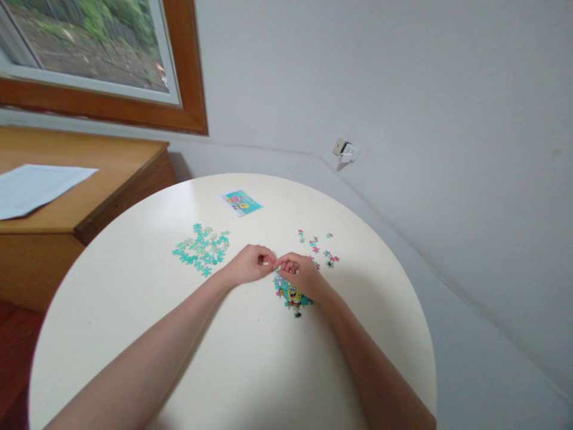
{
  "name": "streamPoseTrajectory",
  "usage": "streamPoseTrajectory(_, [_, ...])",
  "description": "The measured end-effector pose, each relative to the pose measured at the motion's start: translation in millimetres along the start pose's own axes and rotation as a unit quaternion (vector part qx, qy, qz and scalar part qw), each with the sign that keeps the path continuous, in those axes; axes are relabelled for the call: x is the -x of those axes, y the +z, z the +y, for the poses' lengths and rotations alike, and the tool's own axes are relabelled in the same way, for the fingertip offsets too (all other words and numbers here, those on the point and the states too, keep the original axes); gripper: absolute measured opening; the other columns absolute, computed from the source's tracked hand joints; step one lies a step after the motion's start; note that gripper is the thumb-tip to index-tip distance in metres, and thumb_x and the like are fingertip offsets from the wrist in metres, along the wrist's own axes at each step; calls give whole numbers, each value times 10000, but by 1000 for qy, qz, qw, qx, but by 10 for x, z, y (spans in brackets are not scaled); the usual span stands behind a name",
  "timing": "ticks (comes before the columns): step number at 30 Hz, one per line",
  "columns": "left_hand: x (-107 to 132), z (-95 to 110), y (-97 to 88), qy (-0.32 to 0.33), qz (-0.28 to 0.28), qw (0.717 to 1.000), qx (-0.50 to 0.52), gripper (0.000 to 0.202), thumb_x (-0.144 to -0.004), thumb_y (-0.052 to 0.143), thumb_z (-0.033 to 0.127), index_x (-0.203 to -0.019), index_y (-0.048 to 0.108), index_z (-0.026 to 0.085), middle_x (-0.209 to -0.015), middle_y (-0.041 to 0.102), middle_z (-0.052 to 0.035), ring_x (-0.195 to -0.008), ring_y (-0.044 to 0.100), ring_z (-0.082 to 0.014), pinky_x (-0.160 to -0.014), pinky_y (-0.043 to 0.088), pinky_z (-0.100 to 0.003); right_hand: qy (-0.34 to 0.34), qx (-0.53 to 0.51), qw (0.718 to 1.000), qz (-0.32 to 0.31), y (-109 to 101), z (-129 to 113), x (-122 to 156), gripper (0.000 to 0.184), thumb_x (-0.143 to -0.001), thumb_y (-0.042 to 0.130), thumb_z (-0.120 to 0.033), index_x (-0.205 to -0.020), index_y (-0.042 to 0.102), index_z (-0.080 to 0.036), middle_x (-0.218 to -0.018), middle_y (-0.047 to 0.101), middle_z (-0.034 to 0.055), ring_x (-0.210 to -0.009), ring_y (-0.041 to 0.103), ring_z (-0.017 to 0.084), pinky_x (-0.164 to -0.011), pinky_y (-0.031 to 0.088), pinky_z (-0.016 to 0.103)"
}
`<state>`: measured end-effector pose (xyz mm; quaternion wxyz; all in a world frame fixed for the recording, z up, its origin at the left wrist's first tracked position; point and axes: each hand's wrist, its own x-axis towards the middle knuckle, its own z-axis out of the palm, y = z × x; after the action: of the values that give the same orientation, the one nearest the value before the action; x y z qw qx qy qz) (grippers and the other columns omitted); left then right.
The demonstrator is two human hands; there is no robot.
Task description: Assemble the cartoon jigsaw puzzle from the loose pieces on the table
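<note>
A partly joined jigsaw puzzle (294, 294) with a yellow cartoon figure on teal lies on the white round table (233, 364). My left hand (253, 264) is closed in a pinch just off the puzzle's upper left corner. From the other side my right hand (302, 275) meets it, thumb and forefinger pinched together over the puzzle's top edge. A small puzzle piece seems to sit at the touching fingertips, mostly hidden by them. The right hand and wrist cover the puzzle's upper right part.
Loose teal puzzle pieces (203, 248) lie in a heap on the left. Several pink and teal pieces (314, 243) are scattered behind my right hand. A picture card (242, 202) lies toward the far edge. A wooden cabinet (129, 179) bearing a paper sheet (42, 186) stands left; the wall (403, 119) rises behind.
</note>
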<state>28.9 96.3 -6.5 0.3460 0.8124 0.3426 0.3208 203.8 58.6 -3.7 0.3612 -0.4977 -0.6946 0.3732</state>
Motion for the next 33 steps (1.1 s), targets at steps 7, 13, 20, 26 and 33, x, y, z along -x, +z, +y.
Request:
streamPoseTrajectory(7, [2,-5,-3,-2,-3,1000,5,118,-699,567,154,-699,684,132,-628,620,1,-593,513,-98,-555,382,-188,1,-2,1000,-2,-3,12,0,181,-652,557,-152,-809,644,-177,-603,541,-36,-537,455,87,-514,368,215])
streamPoseTrajectory(13, [2,-18,0,-4,-8,1000,11,136,-693,554,159,-712,685,128,-618,612,1,-574,499,-97,-538,371,-190,0,2,1000,-4,0,28,-4,193,-652,562,-150,-823,648,-175,-605,545,-36,-537,460,87,-515,373,213])
streamPoseTrajectory(20, [6,8,-10,-8,-9,1000,12,132,-699,560,189,-701,677,128,-625,613,-4,-582,498,-100,-541,377,-190,-4,2,1000,0,0,25,-5,184,-649,563,-137,-807,649,-174,-599,544,-36,-528,460,84,-506,372,209])
streamPoseTrajectory(26, [4,0,-8,-5,-13,1000,12,121,-706,563,173,-714,678,133,-642,622,-2,-589,509,-98,-547,382,-188,-8,3,1000,6,2,7,4,166,-665,563,-149,-803,652,-177,-591,539,-36,-521,444,79,-491,365,202])
streamPoseTrajectory(33, [4,0,-7,-1,-6,1000,-3,87,-704,590,161,-697,673,135,-646,627,-3,-599,514,-99,-561,389,-191,9,-43,999,1,-10,-22,-6,129,-674,582,-232,-772,638,-171,-579,511,-38,-508,430,78,-481,349,210])
